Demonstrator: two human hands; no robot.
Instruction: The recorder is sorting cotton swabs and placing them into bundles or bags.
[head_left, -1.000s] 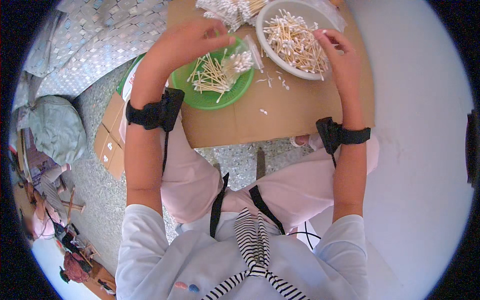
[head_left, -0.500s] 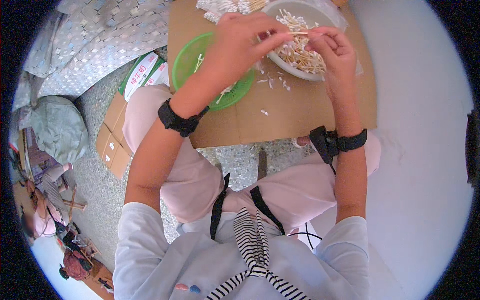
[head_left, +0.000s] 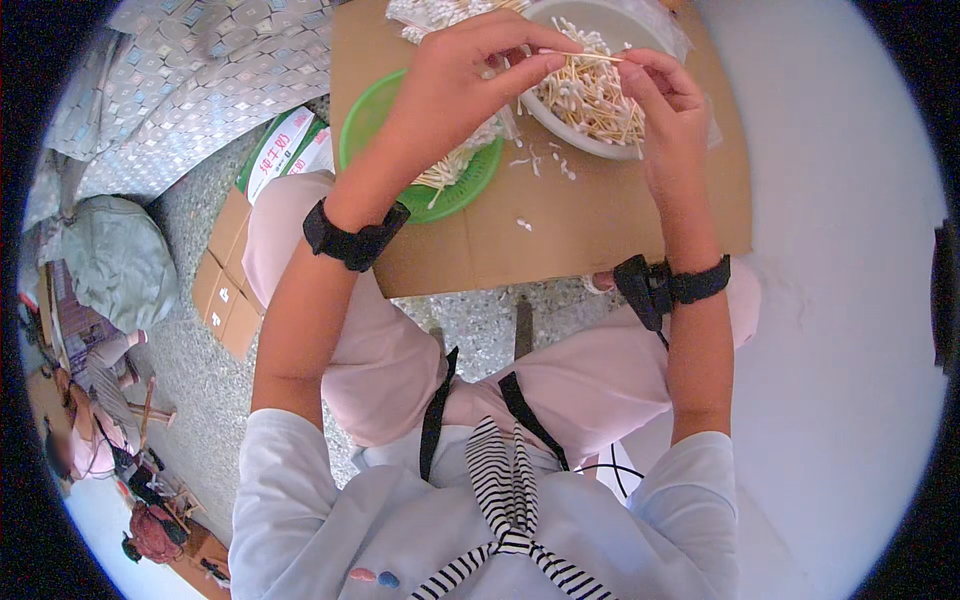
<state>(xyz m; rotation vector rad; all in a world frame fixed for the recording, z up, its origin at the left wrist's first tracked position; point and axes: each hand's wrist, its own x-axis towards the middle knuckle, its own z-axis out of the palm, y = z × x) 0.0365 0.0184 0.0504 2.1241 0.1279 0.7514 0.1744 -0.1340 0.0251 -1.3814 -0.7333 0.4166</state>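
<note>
A thin cotton swab stretches between my two hands over a white bowl. My left hand pinches one end with thumb and forefinger, while my right hand has its fingertips closed on the other end. Heaped in the bowl are many loose cotton swabs with pale wooden sticks. Below my left wrist is a green basket, partly covered by my forearm; more swabs lie inside it. Scraps of white cotton are scattered on the cardboard between the two containers.
A cardboard sheet covers the work surface in front of my knees. Bundled swabs in clear plastic lie at its far edge. A white wall rises on the right. A cardboard box stands at left; another person sits farther back.
My left hand has shifted slightly left and up, uncovering more of the basket's swabs. The swab between my hands now shows more of its length.
</note>
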